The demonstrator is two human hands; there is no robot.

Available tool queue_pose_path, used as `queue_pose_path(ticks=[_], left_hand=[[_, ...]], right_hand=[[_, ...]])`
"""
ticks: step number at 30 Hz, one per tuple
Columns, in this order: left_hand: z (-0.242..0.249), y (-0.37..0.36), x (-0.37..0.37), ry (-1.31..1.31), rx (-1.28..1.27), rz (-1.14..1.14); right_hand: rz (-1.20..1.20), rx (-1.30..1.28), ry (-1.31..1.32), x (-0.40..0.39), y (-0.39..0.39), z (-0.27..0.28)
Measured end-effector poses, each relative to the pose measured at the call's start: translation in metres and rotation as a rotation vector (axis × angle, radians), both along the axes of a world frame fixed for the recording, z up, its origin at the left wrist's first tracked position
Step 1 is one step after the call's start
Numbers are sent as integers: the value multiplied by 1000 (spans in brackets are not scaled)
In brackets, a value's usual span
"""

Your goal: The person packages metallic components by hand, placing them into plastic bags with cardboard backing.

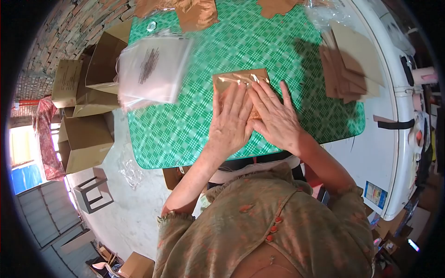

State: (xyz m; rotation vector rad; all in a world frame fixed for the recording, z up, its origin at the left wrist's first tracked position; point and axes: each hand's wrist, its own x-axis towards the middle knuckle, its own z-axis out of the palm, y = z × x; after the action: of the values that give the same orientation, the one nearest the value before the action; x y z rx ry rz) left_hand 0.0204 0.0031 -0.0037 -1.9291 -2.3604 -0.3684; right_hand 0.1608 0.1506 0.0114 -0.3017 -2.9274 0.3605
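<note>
A flat brown packet (241, 75) with a shiny clear wrapping lies on the green checked tablecloth (185, 134). My left hand (230, 113) rests flat on its left part, fingers stretched out and pointing away from me. Flat on the right part is my right hand (276, 109), its fingers spread and its little finger beyond the packet's right edge. The two hands meet near the middle. Much of the packet is hidden under them. To the left lies a stack of clear plastic bags (162, 67) with dark print.
Brown cardboard sheets (352, 65) are piled at the right edge. Brown pieces (197, 14) and clear plastic (324, 14) lie at the far side. Open cardboard boxes (88, 139) stand left of the table, near a dark stool frame (92, 190) on the floor.
</note>
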Motion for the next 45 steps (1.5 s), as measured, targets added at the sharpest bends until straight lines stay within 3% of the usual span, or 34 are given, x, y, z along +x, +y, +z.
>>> queue_pose_path(ticks=[7, 12, 19, 22, 28, 34, 43, 45], left_hand=[[-6, 0, -1, -122, 15, 7], [-3, -1, -1, -132, -1, 2], [-2, -1, 0, -126, 5, 1], [-2, 0, -1, -125, -2, 0], [-1, -1, 0, -123, -17, 7], [-3, 0, 0, -137, -12, 14], [-2, -1, -1, -136, -21, 20], [-3, -1, 0, -137, -15, 19]], right_hand=[[-53, 59, 74, -2, 13, -6], [-114, 242, 109, -14, 37, -9], [-196, 178, 235, -20, 52, 1], [-60, 184, 347, -25, 48, 4], [-78, 290, 372, -37, 56, -3], [117, 158, 392, -48, 54, 8], [28, 53, 397, -48, 93, -11], [-90, -14, 386, -39, 92, -9]])
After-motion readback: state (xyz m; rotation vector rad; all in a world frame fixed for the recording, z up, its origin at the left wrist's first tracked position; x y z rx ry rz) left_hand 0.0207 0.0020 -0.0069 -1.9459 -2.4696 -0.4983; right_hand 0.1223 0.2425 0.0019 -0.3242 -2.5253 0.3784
